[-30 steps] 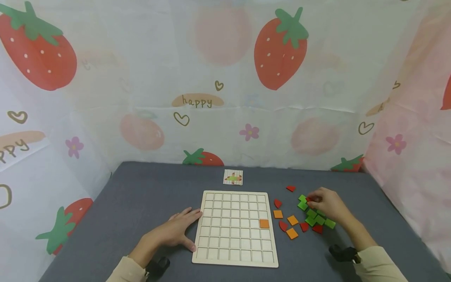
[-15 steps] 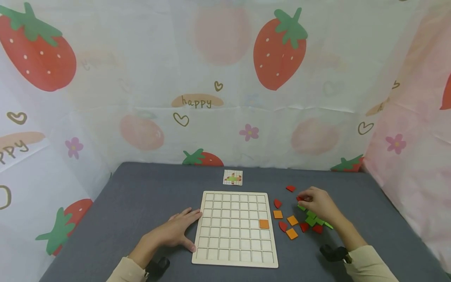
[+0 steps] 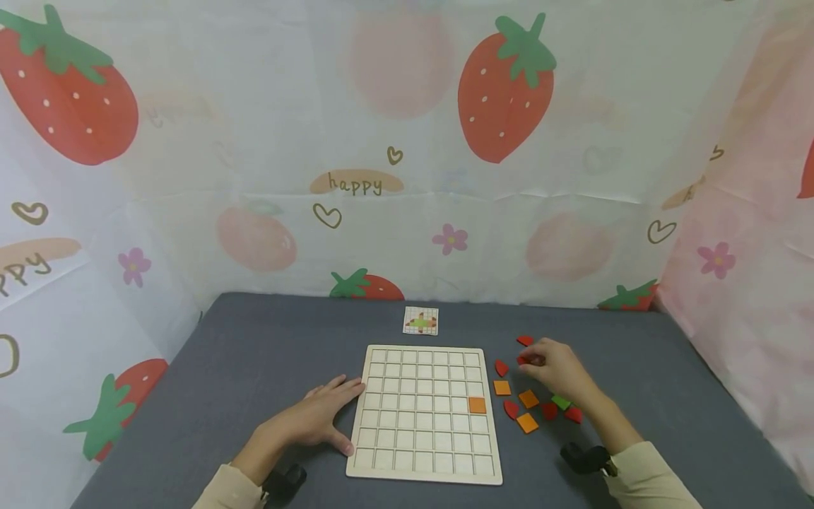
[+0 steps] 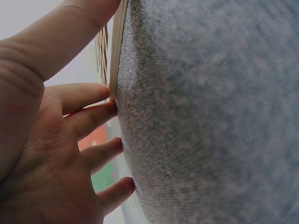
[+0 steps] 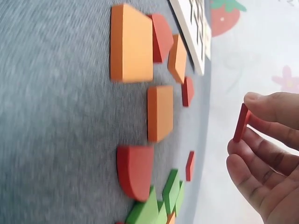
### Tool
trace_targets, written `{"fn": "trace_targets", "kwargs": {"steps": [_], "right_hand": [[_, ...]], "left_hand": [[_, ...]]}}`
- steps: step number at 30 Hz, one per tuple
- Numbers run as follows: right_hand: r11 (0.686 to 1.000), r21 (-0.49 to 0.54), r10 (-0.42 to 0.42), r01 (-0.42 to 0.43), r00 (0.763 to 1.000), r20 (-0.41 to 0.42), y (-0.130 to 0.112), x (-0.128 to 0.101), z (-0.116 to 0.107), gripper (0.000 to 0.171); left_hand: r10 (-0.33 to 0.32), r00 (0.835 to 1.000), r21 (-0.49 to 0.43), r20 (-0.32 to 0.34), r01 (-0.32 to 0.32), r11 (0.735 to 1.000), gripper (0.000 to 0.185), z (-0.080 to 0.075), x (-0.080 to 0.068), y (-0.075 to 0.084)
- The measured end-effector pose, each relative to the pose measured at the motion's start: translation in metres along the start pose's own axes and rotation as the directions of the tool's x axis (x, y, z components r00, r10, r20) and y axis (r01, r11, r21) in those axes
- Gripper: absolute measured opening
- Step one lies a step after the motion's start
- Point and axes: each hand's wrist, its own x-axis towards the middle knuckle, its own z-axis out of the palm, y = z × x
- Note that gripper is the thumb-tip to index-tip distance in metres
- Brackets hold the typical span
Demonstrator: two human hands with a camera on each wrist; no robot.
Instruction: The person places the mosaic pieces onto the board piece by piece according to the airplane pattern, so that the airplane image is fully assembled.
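On grey cloth (image 3: 286, 332), the splayed left hand (image 3: 321, 418) touches a board (image 3: 422, 422); the right hand (image 3: 561, 367) pinches a red tile (image 5: 241, 122), obscuring others (image 3: 561, 401).

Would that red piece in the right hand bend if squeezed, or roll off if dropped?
The red piece is probably stiff: it looks straight, pinched in the right hand. Its thin edge suggests it is light. It would likely slide rather than roll, since the other red pieces lie flat on the grey table.
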Motion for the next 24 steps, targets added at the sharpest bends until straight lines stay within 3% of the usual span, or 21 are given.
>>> {"fn": "trace_targets", "kwargs": {"steps": [24], "right_hand": [[0.999,0.041,-0.02,0.019,0.999,0.025,-0.032,0.008,0.025,0.022]], "left_hand": [[-0.015,1.0,0.001,0.002,0.015,1.0,0.104,-0.001,0.0,0.002]]}}
